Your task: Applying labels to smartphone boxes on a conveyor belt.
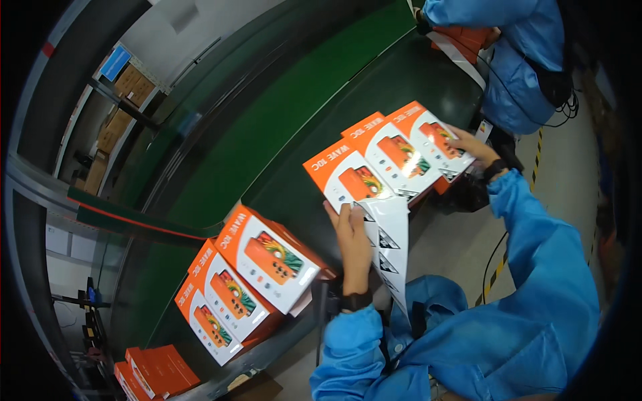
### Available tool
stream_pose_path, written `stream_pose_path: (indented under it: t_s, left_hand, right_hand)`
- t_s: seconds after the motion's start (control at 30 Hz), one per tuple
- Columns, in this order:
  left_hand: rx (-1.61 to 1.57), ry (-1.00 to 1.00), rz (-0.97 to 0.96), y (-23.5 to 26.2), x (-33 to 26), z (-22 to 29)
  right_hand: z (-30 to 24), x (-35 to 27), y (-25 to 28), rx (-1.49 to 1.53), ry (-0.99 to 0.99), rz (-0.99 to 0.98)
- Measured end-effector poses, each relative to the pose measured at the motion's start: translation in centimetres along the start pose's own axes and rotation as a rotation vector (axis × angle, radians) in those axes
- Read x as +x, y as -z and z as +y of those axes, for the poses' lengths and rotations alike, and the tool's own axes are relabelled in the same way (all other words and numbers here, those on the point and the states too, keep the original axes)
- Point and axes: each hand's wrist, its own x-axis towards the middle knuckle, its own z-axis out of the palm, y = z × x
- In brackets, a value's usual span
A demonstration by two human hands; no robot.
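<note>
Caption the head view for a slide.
Left hand and right hand hold opposite ends of a row of orange-and-white boxes, a white strip hanging nearby.

You're working in a factory: a green conveyor (261, 100) is lying at 11 o'clock, a uniformed co-worker (531, 40) at 2.

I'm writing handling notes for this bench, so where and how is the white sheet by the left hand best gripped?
Probably a pinch at its upper left edge, coming from the left, where the left hand is. The sheet looks thin and floppy, and its lower end hangs bent off the boxes, so a grip there would likely let it swing.
</note>
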Motion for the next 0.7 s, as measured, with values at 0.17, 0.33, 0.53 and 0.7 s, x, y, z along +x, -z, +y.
stream_pose_path:
  t_s: [0.17, 0.33, 0.53, 0.7]
  left_hand:
    - [-0.108, 0.114, 0.037, -0.9, 2.5, -4.4]
    - [0.071, 0.095, 0.135, -1.1, 2.2, -5.9]
    - [-0.044, -0.084, 0.125, -0.4, -4.1, 2.3]
    - [-0.155, -0.264, 0.041, 4.9, -11.4, 5.8]
  right_hand:
    - [1.3, 4.6, 0.6, 0.107, -0.045, -0.13]
    - [2.5, 6.9, -0.3, -0.419, 0.106, -0.12]
    - [-2.0, 5.8, -5.9, -0.821, 0.508, -0.006]
    - [-3.7, 2.0, -22.5, -0.588, 0.509, -0.577]
